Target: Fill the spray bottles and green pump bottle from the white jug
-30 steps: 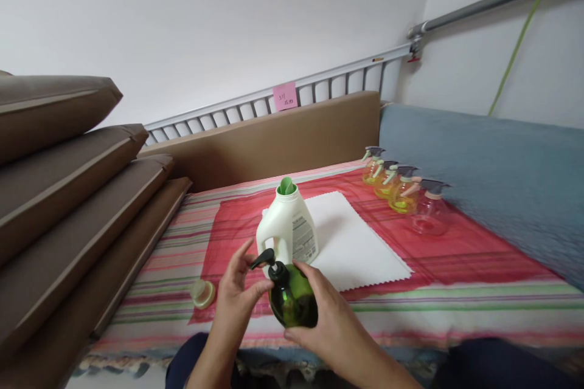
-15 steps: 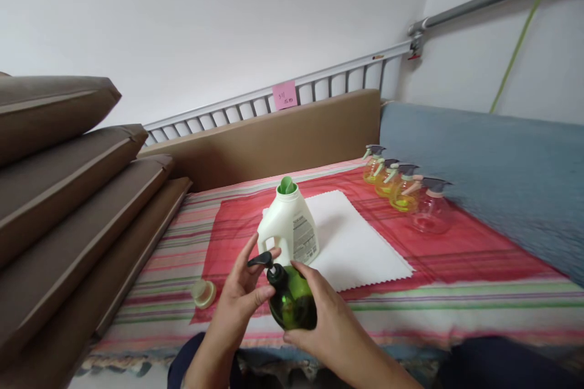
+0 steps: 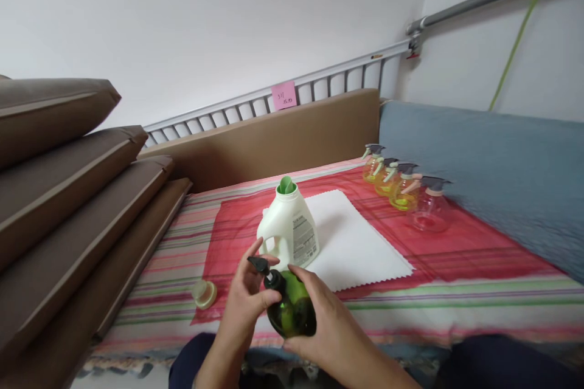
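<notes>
A round green pump bottle (image 3: 292,310) with a black pump head is tilted toward the left in front of me. My right hand (image 3: 322,307) grips its body from the right, thumb below and fingers above. The fingers and thumb of my left hand (image 3: 249,292) close around the black collar under the pump. Just behind stands a white detergent jug (image 3: 292,225), upright, with a green spout in its uncapped mouth. Left of my hands, a translucent cap (image 3: 204,295) lies on the striped cloth.
Under the jug is a white sheet (image 3: 351,243) with zigzag edges, on a red cloth (image 3: 237,225). Several spray bottles, one a clear pinkish bottle (image 3: 429,213), line the right side. Brown cushions (image 3: 68,213) are stacked at left; a blue padded panel (image 3: 483,176) stands at right.
The pump bottle has tilted a little more to the left and dropped slightly. My left fingers have closed in nearer its collar. The jug and cap have not moved.
</notes>
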`<state>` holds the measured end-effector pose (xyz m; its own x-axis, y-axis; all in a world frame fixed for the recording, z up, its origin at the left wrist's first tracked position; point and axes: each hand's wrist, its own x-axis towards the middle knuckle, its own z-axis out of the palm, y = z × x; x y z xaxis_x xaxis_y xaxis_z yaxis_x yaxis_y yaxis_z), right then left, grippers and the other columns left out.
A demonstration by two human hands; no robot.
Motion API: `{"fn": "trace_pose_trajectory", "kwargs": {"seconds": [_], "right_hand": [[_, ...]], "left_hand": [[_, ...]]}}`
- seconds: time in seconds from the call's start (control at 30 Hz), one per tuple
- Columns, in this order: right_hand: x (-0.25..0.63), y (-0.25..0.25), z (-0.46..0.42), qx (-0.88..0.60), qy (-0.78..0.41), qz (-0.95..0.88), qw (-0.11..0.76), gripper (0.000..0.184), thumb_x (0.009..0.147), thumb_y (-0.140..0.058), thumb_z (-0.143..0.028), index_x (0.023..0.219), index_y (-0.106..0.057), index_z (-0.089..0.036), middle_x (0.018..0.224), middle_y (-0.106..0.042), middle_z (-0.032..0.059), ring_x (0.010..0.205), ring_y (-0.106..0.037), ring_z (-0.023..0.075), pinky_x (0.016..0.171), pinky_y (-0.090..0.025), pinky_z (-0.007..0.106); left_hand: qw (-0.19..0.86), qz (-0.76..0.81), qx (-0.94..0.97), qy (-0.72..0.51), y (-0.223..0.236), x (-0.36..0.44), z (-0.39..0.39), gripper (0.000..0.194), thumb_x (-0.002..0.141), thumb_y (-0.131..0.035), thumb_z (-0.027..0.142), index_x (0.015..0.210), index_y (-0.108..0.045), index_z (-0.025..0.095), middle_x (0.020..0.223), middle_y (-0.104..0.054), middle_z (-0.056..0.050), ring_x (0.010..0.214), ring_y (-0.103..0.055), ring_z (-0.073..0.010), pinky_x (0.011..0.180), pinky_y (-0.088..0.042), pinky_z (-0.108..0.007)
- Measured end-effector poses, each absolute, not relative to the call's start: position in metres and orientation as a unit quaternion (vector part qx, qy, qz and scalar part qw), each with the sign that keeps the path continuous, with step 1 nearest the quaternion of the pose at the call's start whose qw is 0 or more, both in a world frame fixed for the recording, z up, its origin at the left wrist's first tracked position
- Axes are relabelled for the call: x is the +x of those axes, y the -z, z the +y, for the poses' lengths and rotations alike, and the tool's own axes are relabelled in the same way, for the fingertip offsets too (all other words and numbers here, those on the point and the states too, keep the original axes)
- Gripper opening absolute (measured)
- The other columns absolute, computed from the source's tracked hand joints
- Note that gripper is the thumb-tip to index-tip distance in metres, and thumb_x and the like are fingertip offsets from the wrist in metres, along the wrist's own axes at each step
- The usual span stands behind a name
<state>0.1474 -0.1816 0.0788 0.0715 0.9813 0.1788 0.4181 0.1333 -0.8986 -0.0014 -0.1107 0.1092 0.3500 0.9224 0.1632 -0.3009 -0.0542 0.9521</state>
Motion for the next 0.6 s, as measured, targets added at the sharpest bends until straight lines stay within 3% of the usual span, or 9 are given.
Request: {"fn": "trace_pose_trajectory", "kwargs": {"seconds": [0.07, 0.17, 0.37, 0.47, 0.6], "right_hand": [[0.147, -0.078, -0.182, -0.576, -0.317, -0.607, 0.446, 0.090, 0.050, -0.073, -0.016, 0.131, -0.036, -0.025, 0.132, -0.049, 0.0070, 0.122, -0.045, 0.0259, 0.103, -0.035, 0.041], [0.146, -0.083, -0.184, -0.574, -0.353, -0.594, 0.440, 0.094, 0.048, -0.075, -0.016, 0.133, -0.035, -0.025, 0.135, -0.047, 0.0067, 0.124, -0.043, 0.0249, 0.104, -0.034, 0.041], [0.145, -0.087, -0.183, -0.539, -0.376, -0.595, 0.462, 0.089, 0.052, -0.071, -0.012, 0.132, -0.036, -0.029, 0.138, -0.046, 0.0037, 0.126, -0.042, 0.0237, 0.106, -0.032, 0.040], [0.144, -0.080, -0.180, -0.575, -0.363, -0.588, 0.438, 0.092, 0.050, -0.070, -0.013, 0.133, -0.034, -0.026, 0.138, -0.045, 0.0066, 0.126, -0.042, 0.0253, 0.105, -0.034, 0.041], [0.140, -0.068, -0.174, -0.612, -0.320, -0.601, 0.401, 0.092, 0.050, -0.066, -0.013, 0.135, -0.031, -0.020, 0.138, -0.044, 0.0117, 0.128, -0.040, 0.0282, 0.106, -0.032, 0.044]], "left_hand": [[0.593, 0.304, 0.539, -0.515, -0.108, 0.001, -0.113, 0.084, 0.049, -0.088, 0.027, 0.125, -0.052, 0.030, 0.087, -0.066, 0.000, 0.084, -0.061, -0.0169, 0.079, -0.048, -0.025], [0.625, 0.287, 0.544, -0.481, -0.111, -0.001, -0.112, 0.078, 0.053, -0.086, 0.022, 0.123, -0.053, 0.030, 0.086, -0.067, -0.001, 0.086, -0.063, -0.0180, 0.080, -0.048, -0.026], [0.702, 0.246, 0.530, -0.406, -0.111, -0.009, -0.105, 0.074, 0.060, -0.082, 0.033, 0.127, -0.049, 0.031, 0.092, -0.069, -0.003, 0.094, -0.063, -0.0232, 0.086, -0.046, -0.034], [0.651, 0.274, 0.549, -0.447, -0.104, -0.007, -0.107, 0.072, 0.056, -0.084, 0.035, 0.121, -0.054, 0.030, 0.098, -0.068, -0.004, 0.099, -0.061, -0.0258, 0.086, -0.046, -0.035], [0.522, 0.362, 0.583, -0.508, -0.095, -0.001, -0.117, 0.050, 0.046, -0.088, 0.031, 0.091, -0.067, 0.021, 0.090, -0.069, -0.004, 0.092, -0.061, -0.0245, 0.084, -0.045, -0.031]]}}
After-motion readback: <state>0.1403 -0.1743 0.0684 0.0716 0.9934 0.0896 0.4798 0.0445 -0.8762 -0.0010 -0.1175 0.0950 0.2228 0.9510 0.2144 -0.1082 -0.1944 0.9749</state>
